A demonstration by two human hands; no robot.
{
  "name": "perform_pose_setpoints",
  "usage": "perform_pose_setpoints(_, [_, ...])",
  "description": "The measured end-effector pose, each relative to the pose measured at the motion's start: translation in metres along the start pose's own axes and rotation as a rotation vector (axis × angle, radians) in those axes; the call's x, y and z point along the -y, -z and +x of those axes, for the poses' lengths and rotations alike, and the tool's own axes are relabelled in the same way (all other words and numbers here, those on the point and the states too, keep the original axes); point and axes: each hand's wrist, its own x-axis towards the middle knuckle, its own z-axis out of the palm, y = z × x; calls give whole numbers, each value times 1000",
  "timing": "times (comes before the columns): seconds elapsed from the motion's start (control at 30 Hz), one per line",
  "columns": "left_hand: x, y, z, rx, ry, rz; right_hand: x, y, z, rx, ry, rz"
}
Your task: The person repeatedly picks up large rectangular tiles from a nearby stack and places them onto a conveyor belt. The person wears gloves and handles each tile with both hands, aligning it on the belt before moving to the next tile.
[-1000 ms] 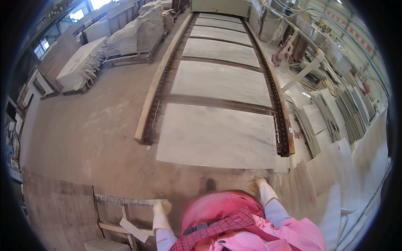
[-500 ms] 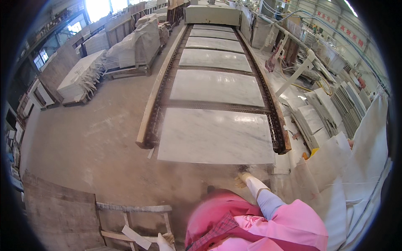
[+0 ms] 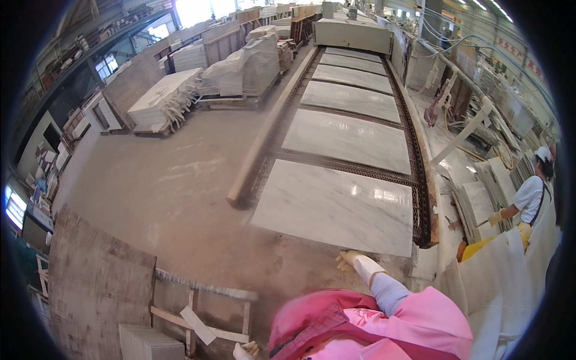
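White marble slab (image 3: 339, 207) lies flat at the near end of the conveyor (image 3: 423, 198), more slabs lined up behind it. Right hand (image 3: 348, 259), in a pale glove, reaches forward just short of the slab's near edge, not touching; fingers loosely spread, holding nothing. Forearm mostly covered by a pink sleeve (image 3: 420, 312). Left hand (image 3: 246, 351) is cut off at the bottom edge near a wooden rack (image 3: 204, 312); can't tell its grip. A co-worker (image 3: 531, 198) at far right is half hidden behind leaning slabs.
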Motion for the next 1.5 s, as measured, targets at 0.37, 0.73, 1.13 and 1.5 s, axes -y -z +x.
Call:
perform_pose_setpoints(0.37, [52, -9, 1, -54, -56, 180, -47, 52, -57, 64, -22, 20])
perform_pose_setpoints(0.73, [173, 61, -83, -167, 34, 165, -85, 69, -44, 170, -58, -74])
perform_pose_setpoints(1.13, [231, 79, -106, -253, 4, 16, -38, 20, -18, 211, 122, -194])
perform_pose_setpoints(1.5, [256, 114, -113, -338, -114, -104, 8, -59, -53, 356, 53, -446])
